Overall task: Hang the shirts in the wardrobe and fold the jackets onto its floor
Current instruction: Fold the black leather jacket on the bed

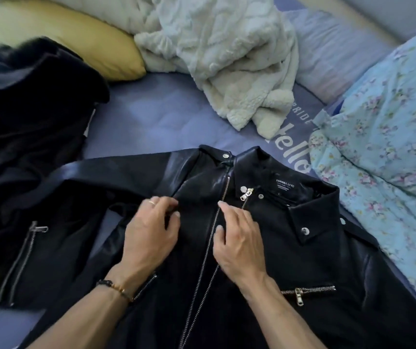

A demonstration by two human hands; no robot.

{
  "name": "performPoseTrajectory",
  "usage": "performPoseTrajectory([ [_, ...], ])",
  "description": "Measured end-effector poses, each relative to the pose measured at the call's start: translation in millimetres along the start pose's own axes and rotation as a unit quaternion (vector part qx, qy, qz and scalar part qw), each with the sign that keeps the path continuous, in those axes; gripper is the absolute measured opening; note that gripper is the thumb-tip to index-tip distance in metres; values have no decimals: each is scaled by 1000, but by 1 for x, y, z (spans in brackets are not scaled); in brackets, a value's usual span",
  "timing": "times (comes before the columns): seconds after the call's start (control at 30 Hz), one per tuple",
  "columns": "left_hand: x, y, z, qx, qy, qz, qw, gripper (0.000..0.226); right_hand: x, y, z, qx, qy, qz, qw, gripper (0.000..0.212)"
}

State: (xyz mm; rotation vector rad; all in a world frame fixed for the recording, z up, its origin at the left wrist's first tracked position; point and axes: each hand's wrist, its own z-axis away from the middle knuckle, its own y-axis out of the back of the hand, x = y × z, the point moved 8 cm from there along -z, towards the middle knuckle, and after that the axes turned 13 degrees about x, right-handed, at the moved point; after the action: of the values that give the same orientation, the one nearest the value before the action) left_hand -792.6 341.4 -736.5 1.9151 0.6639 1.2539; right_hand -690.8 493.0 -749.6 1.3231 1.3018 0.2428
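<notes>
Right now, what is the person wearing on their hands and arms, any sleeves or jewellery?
Both forearms are bare, with no sleeves in view. The left hand has a thin gold-coloured ring on one of its fingers, and its wrist carries a slim bracelet of dark beads with a few gold-coloured ones. The right hand shows no ring, watch or bracelet.

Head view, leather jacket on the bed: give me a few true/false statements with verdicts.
1. The black leather jacket lies front up on the bed. True.
2. Its main zipper is fully closed to the collar. False: the top is open, with the neck label showing.
3. Both hands rest on the jacket's chest, the left hand left of the zipper, the right hand right of it. True.
4. A red blanket lies beyond the jacket. False: the fleece blanket is pale cream.
5. The left wrist is bare. False: it wears a bracelet.
</notes>
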Motion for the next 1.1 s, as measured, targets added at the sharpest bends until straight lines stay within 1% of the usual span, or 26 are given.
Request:
performPoseTrajectory([
  [0.03, -8, 16, -14, 58, -30, -58, 996, 24, -14, -8, -3, 1, 30, 15, 999, 52],
  [0.07, -20, 29, -29, 94, -56, -119, 987, 33, -30, -21, -7, -20, 50, 31, 998, 55],
  [0.1, -34, 41, -44, 102, -71, -176, 976, 43, -46, -37, -12, -59, 57, 40, 996, 60],
  [0.13, -47, 45, -60, 86, -77, -221, 968, 54, -53, -53, -16, -115, 46, 52, 991, 65],
  [0.2, -80, 43, -86, -8, -48, -285, 957, 77, -56, -85, -13, -234, 4, 89, 968, 72],
  [0.27, -113, 32, -97, -129, 22, -323, 937, 94, -49, -97, -2, -286, -23, 147, 947, 78],
  [0.3, -126, 31, -99, -165, 53, -331, 927, 95, -46, -98, 4, -298, -30, 165, 940, 80],
  [0.33, -138, 33, -98, -180, 69, -341, 920, 86, -44, -101, 9, -306, -34, 179, 934, 82],
  [0.4, -141, 39, -96, -162, 41, -351, 921, 57, -39, -102, 12, -318, -43, 192, 927, 87],
  [0.43, -138, 43, -94, -139, 30, -338, 930, 49, -36, -104, 10, -327, -50, 197, 923, 89],
  [0.57, -112, 67, -82, -89, 52, -301, 948, 45, -33, -110, 0, -378, -76, 146, 911, 89],
  [0.6, -101, 73, -79, -85, 52, -302, 948, 44, -30, -107, -4, -389, -83, 116, 910, 86],
  [0.63, -90, 76, -75, -103, 51, -302, 946, 43, -27, -102, -8, -391, -107, 64, 912, 80],
  [0.67, -76, 75, -69, -148, 54, -290, 944, 44, -24, -93, -14, -373, -155, -20, 915, 70],
  [0.7, -58, 71, -59, -222, 65, -247, 941, 48, -20, -77, -20, -328, -239, -130, 905, 58],
  [0.73, -42, 62, -42, -323, 111, -158, 927, 54, -15, -61, -19, -273, -326, -247, 871, 45],
  [0.77, -19, 54, -19, -427, 196, -10, 882, 60, -10, -46, -14, -219, -400, -337, 823, 36],
  [0.8, 5, 50, -2, -488, 262, 125, 823, 62, -2, -33, -8, -163, -456, -388, 784, 31],
  [0.83, 20, 46, 7, -497, 293, 209, 790, 60, 6, -18, 3, -118, -494, -399, 763, 31],
  [0.87, 17, 40, 6, -456, 303, 244, 800, 53, 12, -8, 17, -90, -517, -397, 753, 33],
  [0.9, 9, 40, 0, -377, 284, 230, 851, 42, 17, 3, 33, -74, -533, -389, 748, 36],
  [0.93, -5, 43, -7, -278, 227, 164, 919, 26, 19, 12, 49, -74, -541, -374, 750, 36],
  [0.97, -16, 49, -10, -202, 149, 69, 966, 15, 17, 13, 65, -90, -542, -352, 757, 35],
  [1.0, -23, 51, -6, -167, 76, -9, 983, 24, 12, 11, 80, -114, -542, -332, 764, 36],
  [1.03, -30, 45, 6, -191, 27, -47, 980, 43, 5, 4, 93, -143, -533, -303, 777, 44],
  [1.1, -50, 29, 36, -276, 1, -91, 957, 75, -12, -14, 114, -196, -495, -254, 807, 79],
])
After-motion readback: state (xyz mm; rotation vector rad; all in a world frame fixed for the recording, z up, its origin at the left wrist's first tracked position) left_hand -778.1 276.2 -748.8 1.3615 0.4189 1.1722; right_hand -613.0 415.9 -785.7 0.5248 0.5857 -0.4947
